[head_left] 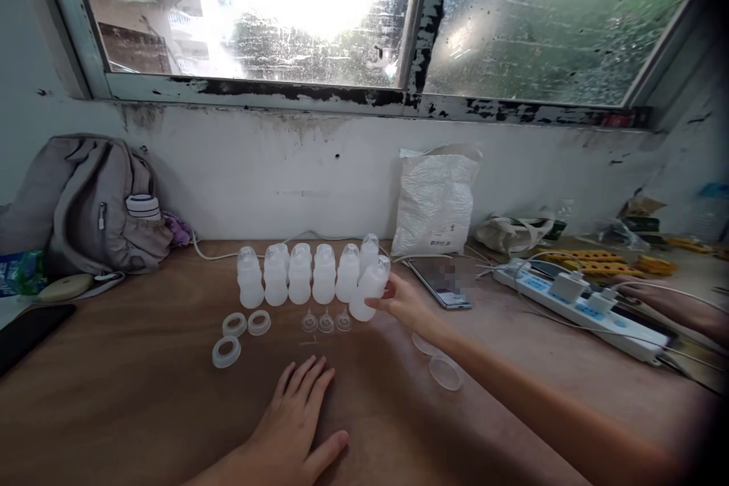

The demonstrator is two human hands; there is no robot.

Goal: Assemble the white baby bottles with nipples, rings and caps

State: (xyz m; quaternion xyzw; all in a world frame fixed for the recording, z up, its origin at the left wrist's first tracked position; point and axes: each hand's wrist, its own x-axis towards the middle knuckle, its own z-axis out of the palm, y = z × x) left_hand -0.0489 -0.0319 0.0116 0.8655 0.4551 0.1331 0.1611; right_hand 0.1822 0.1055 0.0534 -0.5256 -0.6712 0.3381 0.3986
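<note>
Left hand (299, 414) just lies on the desk (142, 410), fingers spread and gripping nothing, probably for support. Right hand (406, 305) has its fingers around a tilted bottle (366, 295), right end of the row (288, 285); rings (225, 362) and nipples (325, 323) sit grouped in front, likely for easy reach.

Frosted white plastic bottles (324, 285): seven visible
Translucent white plastic rings (226, 363): three
Clear pointed soft-plastic teats (326, 323): three
Thin clear plastic rounds (447, 386): two
Grey fabric backpack (77, 201): one
Crinkled silvery-white plastic bag (436, 201): one
Long white plastic power strip (642, 345): one
White boxy plug-in chargers (569, 286): two
Slim flat phone with lit screen (440, 282): one
</note>
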